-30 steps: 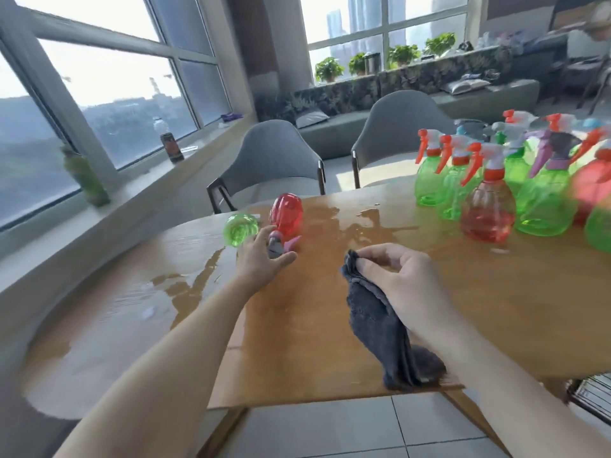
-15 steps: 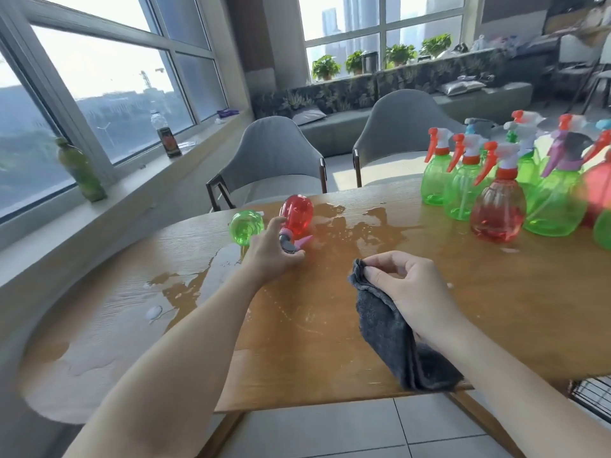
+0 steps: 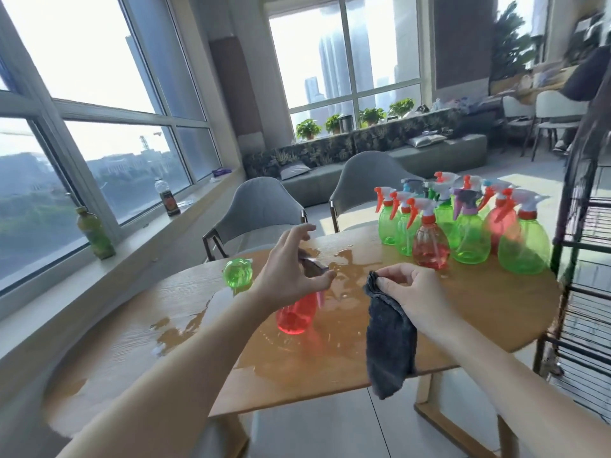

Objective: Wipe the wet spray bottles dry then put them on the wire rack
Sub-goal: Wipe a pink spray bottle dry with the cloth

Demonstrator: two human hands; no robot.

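Both my forearms reach forward, bare to the elbow. My left hand (image 3: 291, 271) is raised with the wrist bent, thumb and fingers curled round the top of a red spray bottle (image 3: 296, 314), index finger lifted clear. My right hand (image 3: 411, 294) sits lower and to the side, knuckles up, fingertips pinching the upper edge of a dark cloth (image 3: 390, 342) that hangs below it. The hands are near, not touching.

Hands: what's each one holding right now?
Left hand: grips the red spray bottle by its head.
Right hand: pinches the dark cloth.
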